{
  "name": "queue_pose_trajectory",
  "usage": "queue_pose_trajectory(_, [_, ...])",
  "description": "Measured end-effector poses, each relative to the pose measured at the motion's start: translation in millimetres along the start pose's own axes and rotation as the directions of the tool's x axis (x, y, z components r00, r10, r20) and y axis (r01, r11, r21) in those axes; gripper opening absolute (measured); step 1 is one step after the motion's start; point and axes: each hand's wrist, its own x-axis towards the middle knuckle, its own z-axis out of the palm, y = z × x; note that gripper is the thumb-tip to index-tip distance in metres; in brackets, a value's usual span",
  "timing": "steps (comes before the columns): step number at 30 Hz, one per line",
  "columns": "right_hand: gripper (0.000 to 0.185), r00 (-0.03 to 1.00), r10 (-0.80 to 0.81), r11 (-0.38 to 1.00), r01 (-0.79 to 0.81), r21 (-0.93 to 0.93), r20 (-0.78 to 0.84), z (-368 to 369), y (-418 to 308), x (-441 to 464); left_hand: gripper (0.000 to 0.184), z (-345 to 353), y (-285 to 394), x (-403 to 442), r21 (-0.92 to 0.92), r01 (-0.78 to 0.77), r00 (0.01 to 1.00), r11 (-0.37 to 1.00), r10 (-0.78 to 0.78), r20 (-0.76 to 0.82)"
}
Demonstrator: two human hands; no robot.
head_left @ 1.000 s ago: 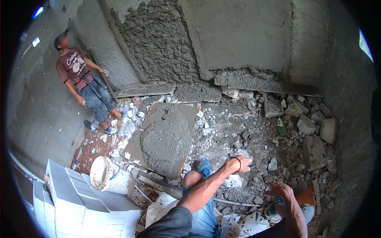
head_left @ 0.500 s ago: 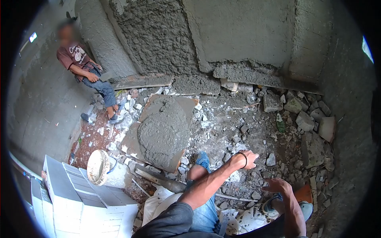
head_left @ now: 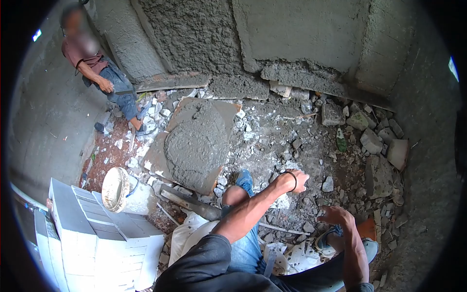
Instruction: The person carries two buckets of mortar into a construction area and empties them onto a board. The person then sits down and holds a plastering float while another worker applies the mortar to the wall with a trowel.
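Observation:
My left hand, with a dark band at the wrist, is held over the rubble floor with its fingers curled; anything inside them is too small to make out. To its right and lower, my right hand hangs above my shoe with its fingers apart and nothing in them. Grey wet mortar lies heaped on a flat board, left of my left hand. A pale stone sits on the ground just right of that hand.
A co-worker stands at the upper left, holding a flat tool. A mortar-stained bucket stands beside stacked white blocks. Broken blocks line the right wall. A plastered wall rises behind.
The view has tilted down, so the floor sits higher. My left hand swung right, then back left. The co-worker's arm has lowered with the flat tool.

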Motion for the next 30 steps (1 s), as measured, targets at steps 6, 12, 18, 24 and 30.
queue_pose_trajectory(6, [0.059, 0.999, -0.009, 1.0, 0.01, 0.026, -0.04, 3.9, 6.3, -0.6, 0.045, -0.8, 0.2, 3.5, 0.017, -0.053, 0.998, 0.998, 0.053, 0.016])
queue_pose_trajectory(12, [0.055, 0.998, 0.05, 0.998, -0.049, 0.042, -0.029, -4.7, -3.6, -9.9, 0.052, 11.6, -12.9, 11.6, 0.001, -0.067, 0.998, 0.998, 0.067, -0.014])
queue_pose_trajectory(18, [0.054, 0.998, 0.027, 1.0, -0.026, 0.018, -0.061, 11.7, 12.9, 0.5, 0.044, 10.5, -13.8, 10.0, -0.008, -0.078, 0.996, 0.997, 0.078, -0.041])
queue_pose_trajectory(24, [0.062, 0.999, 0.038, 0.999, -0.038, -0.003, -0.003, 9.8, 14.3, 3.2, 0.048, 5.5, -14.0, 5.3, -0.016, -0.052, 0.997, 0.999, 0.051, -0.059])
queue_pose_trajectory(30, [0.064, 0.999, -0.015, 1.0, 0.015, 0.011, -0.044, 4.2, 6.3, -2.6, 0.045, -5.1, -3.6, -0.7, -0.032, -0.018, 0.998, 0.999, 0.016, -0.058])
